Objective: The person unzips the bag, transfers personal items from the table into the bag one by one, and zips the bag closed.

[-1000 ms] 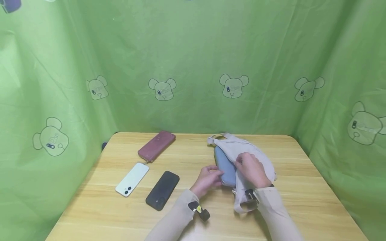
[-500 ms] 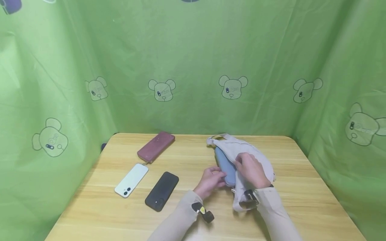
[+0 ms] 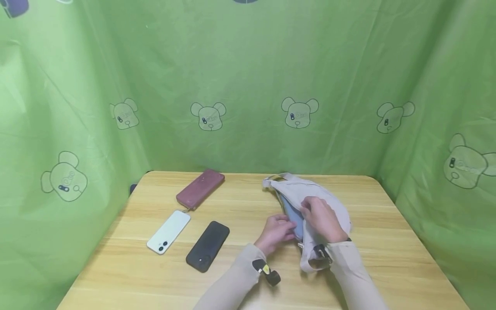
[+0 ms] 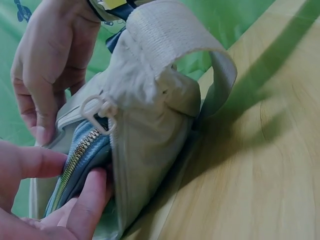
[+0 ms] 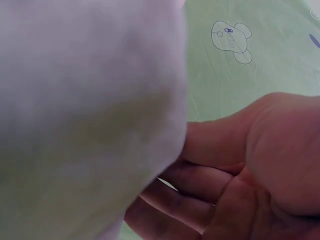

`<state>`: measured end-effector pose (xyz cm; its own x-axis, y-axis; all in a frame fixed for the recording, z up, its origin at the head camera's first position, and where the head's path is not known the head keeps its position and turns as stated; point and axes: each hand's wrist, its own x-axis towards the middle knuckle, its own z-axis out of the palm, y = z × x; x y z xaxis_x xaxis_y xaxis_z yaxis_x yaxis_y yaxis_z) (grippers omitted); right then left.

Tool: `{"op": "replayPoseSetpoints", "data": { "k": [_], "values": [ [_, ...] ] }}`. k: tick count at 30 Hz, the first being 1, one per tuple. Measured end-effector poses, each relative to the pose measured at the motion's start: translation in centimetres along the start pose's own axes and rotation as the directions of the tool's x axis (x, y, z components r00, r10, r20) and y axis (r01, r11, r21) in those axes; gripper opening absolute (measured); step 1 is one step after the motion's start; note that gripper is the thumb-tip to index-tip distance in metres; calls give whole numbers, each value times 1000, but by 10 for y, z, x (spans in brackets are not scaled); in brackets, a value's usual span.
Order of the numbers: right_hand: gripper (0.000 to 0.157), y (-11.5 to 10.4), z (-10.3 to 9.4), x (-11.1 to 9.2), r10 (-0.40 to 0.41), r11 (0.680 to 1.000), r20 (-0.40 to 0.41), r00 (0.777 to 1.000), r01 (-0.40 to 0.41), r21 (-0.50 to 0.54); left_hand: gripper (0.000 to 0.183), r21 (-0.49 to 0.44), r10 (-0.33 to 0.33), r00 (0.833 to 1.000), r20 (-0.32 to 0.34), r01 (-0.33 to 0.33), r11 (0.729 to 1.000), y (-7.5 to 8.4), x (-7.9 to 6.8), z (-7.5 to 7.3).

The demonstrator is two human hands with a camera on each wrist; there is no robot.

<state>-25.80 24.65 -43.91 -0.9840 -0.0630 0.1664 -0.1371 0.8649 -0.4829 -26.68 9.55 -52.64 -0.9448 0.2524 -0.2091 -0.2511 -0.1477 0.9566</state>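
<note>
A pale beige zip bag (image 3: 336,202) lies at the right of the table with its mouth apart. Partly inside it is a blue zip wallet (image 3: 293,215); its metal zip teeth (image 4: 75,159) show in the left wrist view. My left hand (image 3: 274,233) pinches the wallet's near end between fingers on either side, right at the bag's opening. With thumb and fingers my right hand (image 3: 322,218) holds the opening's upper edge. In the right wrist view, pale bag fabric (image 5: 85,100) hides the right fingertips (image 5: 157,220) in part.
On the left of the wooden table (image 3: 248,275) lie a maroon wallet (image 3: 200,188), a white phone (image 3: 169,231) and a black phone (image 3: 208,246). A bag strap loop (image 3: 310,266) hangs near the right wrist. Green curtains (image 3: 248,64) enclose the table's back and sides.
My left hand has moved right toward the bag, and the blue wallet has slid deeper into it, so less of it shows. The right hand keeps its hold on the bag's edge.
</note>
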Motion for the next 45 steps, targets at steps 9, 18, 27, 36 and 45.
{"op": "replayPoseSetpoints", "data": {
  "k": [9, 18, 27, 36, 45],
  "values": [
    [14, -3, 1, 2, -3, 1000, -16, 1000, 3, 22, 34, 25, -9, 1000, -15, 9, 1000, 1, 6, 11],
    [12, -2, 1, 2, -20, 999, -21, 1000, 21, 30, 36, 21, 3, 1000, -23, -2, 1000, 1, 11, 20],
    [9, -1, 3, 3, -24, 999, -17, 1000, 24, 31, 38, 60, 7, 999, -38, -5, 998, 0, 15, 26],
    [13, -1, 4, 4, -29, 999, -21, 999, 30, 42, 40, 334, 98, 995, -35, -81, 939, 6, 13, 25],
    [14, 2, 4, 5, -43, 998, -30, 999, 44, 48, 17, 557, 142, 989, 35, -138, 819, 6, 12, 15]
  ]
}}
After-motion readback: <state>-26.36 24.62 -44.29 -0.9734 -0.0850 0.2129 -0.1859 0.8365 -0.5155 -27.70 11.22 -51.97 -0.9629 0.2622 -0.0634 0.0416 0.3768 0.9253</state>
